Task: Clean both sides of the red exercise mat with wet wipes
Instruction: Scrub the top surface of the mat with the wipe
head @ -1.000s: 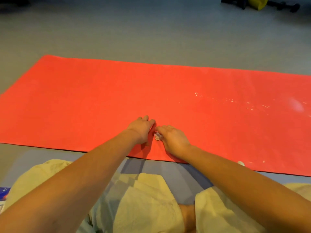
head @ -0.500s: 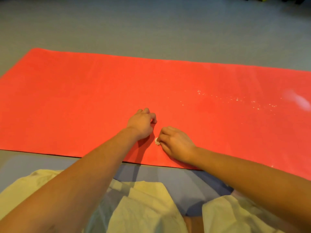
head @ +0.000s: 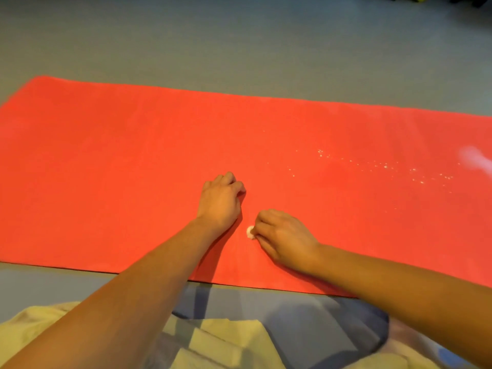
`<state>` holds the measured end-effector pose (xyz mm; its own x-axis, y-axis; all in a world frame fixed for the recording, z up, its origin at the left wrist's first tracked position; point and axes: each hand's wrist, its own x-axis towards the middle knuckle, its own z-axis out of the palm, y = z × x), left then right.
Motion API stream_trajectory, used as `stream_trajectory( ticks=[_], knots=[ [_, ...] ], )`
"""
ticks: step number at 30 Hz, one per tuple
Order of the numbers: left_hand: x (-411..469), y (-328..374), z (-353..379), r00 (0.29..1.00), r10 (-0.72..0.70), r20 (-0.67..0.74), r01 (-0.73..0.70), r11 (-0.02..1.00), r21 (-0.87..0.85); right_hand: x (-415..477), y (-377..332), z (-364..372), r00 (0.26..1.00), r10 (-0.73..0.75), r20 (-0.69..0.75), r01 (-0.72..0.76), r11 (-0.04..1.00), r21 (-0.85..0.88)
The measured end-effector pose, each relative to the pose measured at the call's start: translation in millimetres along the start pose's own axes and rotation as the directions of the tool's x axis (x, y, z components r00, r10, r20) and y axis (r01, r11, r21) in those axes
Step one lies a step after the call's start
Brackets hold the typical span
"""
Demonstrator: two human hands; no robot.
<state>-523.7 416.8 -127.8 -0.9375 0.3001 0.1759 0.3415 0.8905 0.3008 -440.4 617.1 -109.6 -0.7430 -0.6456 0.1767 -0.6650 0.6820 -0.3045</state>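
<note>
1. The red exercise mat lies flat on the grey floor. It runs from the left edge of the frame to the right and fills the middle band of the picture
2. Its near long edge crosses the lower part of the frame, just ahead of the person's legs
3. The left hand sits on the mat a little left of the frame's centre, knuckles up. Its fingers are curled in together with the tips down on the red surface, and nothing shows inside them
4. The right hand rests on the mat just right of and below the left one, close to it but apart
5. The right fingers are curled and clamped on a small white wad, which pokes out at the fingertips and touches the mat
6. Towards the right of the frame a loose trail of white specks lies scattered on the mat, well apart from both hands. A pale smear sits at the right edge
7. Both bare forearms reach in from the bottom of the frame and cross the mat's near edge
8. Pale yellow cloth covers the person's legs along the bottom of the frame
</note>
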Motion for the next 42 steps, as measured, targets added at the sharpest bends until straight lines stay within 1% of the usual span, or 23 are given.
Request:
stream_trajectory(
  ticks=[2,3,5,7,10,12,16,18,20,24,26,28,31,34,36,39,42],
  knots=[
    [1,-3,7,0.998,0.021,-0.058,-0.021,1.0,-0.002,29,26,2,0.997,0.068,-0.047,-0.069,0.997,-0.033],
    [0,-4,11,0.996,0.038,-0.083,-0.038,0.999,0.003,45,42,2,0.988,0.128,-0.081,-0.132,0.99,-0.05],
    [0,-5,18,0.992,0.052,-0.118,-0.052,0.999,0.0,75,70,-2,0.955,0.264,-0.136,-0.276,0.959,-0.071],
    [3,-2,20,0.991,0.041,-0.13,-0.039,0.999,0.017,100,88,-7,0.916,0.37,-0.157,-0.385,0.92,-0.076],
    [13,2,16,0.991,0.023,-0.134,-0.013,0.997,0.074,111,90,-11,0.882,0.441,-0.166,-0.456,0.888,-0.062],
    [22,1,14,0.99,0.025,-0.137,-0.013,0.996,0.089,100,80,-8,0.893,0.417,-0.17,-0.43,0.902,-0.046],
    [41,-5,18,0.994,0.035,-0.101,-0.025,0.994,0.104,54,56,-7,0.974,0.209,-0.09,-0.213,0.977,-0.03],
    [41,-3,20,0.994,0.037,-0.099,-0.027,0.994,0.102,49,59,-8,0.986,0.15,-0.07,-0.153,0.987,-0.04],
    [39,-3,23,0.993,0.054,-0.106,-0.044,0.994,0.099,61,73,-5,0.982,0.168,-0.083,-0.174,0.982,-0.067],
    [38,-6,24,0.994,0.034,-0.103,-0.028,0.997,0.068,117,120,-11,0.937,0.307,-0.168,-0.328,0.938,-0.113],
    [41,-6,25,0.995,0.029,-0.095,-0.023,0.998,0.058,141,144,-23,0.911,0.38,-0.159,-0.402,0.906,-0.137],
    [44,-6,24,0.996,0.034,-0.087,-0.031,0.999,0.039,154,153,-30,0.901,0.416,-0.127,-0.432,0.889,-0.152],
    [55,-8,23,0.995,0.05,-0.088,-0.047,0.998,0.028,145,139,-27,0.913,0.386,-0.135,-0.403,0.903,-0.148],
    [72,-9,28,0.994,0.021,-0.109,-0.018,0.999,0.027,118,121,-23,0.959,0.261,-0.114,-0.277,0.948,-0.157],
    [84,-8,32,0.993,-0.004,-0.121,0.006,1.0,0.022,111,123,-23,0.974,0.204,-0.097,-0.218,0.96,-0.176],
    [99,-7,36,0.992,-0.027,-0.125,0.031,0.999,0.031,131,145,-21,0.967,0.226,-0.119,-0.244,0.955,-0.167],
    [106,-8,39,0.992,-0.014,-0.128,0.021,0.998,0.053,171,182,-22,0.926,0.331,-0.182,-0.361,0.916,-0.175]
  ],
)
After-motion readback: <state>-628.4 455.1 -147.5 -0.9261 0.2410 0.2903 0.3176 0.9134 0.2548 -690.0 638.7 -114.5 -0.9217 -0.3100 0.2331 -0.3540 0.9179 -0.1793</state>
